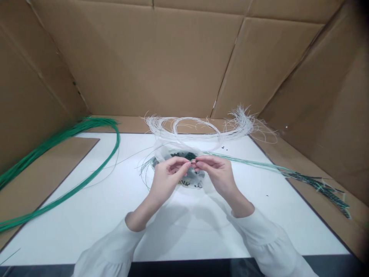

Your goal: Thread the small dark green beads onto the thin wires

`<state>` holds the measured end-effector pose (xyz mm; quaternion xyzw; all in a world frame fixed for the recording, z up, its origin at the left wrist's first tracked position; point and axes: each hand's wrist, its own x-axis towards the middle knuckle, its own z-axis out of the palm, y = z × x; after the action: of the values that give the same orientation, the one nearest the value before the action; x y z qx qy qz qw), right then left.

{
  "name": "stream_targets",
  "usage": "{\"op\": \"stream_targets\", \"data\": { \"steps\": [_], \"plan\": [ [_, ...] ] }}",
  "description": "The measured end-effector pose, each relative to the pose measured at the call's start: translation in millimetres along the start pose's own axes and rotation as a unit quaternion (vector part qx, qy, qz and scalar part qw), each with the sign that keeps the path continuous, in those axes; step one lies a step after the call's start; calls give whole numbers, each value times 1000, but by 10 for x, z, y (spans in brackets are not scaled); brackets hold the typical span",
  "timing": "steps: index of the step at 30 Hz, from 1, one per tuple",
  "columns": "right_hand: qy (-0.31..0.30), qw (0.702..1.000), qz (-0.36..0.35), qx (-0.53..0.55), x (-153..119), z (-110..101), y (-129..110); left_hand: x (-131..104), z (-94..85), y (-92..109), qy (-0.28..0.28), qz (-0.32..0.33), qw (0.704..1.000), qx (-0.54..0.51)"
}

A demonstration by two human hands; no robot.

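My left hand and my right hand meet fingertip to fingertip above a clear plastic bag on the white board. Each is closed in a pinch on a thin pale strand that shows between the fingertips. A small dark piece seems to sit by my right fingertips, too small to name. Inside the bag lie many small dark green or black pieces. Loose thin green strands stick out to the left of the bag.
Green strands curve along the left side. Coiled white strands lie at the back. To the right, green strands end in a dark-beaded bundle. Tall cardboard walls enclose the white board. Dark specks dot it.
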<state>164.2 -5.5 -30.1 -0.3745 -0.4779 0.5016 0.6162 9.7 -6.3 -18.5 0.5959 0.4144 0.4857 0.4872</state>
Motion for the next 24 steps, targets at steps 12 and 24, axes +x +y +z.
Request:
{"op": "stream_targets", "data": {
  "steps": [12, 24],
  "plan": [
    [-16, 999, -18, 27, -13, -2, -20, -47, 47, 78, -9, 26, 999, -28],
    [-11, 996, 51, 78, -45, 43, -95, -63, 46, 71, 5, 61, 998, 6]
  ]
}}
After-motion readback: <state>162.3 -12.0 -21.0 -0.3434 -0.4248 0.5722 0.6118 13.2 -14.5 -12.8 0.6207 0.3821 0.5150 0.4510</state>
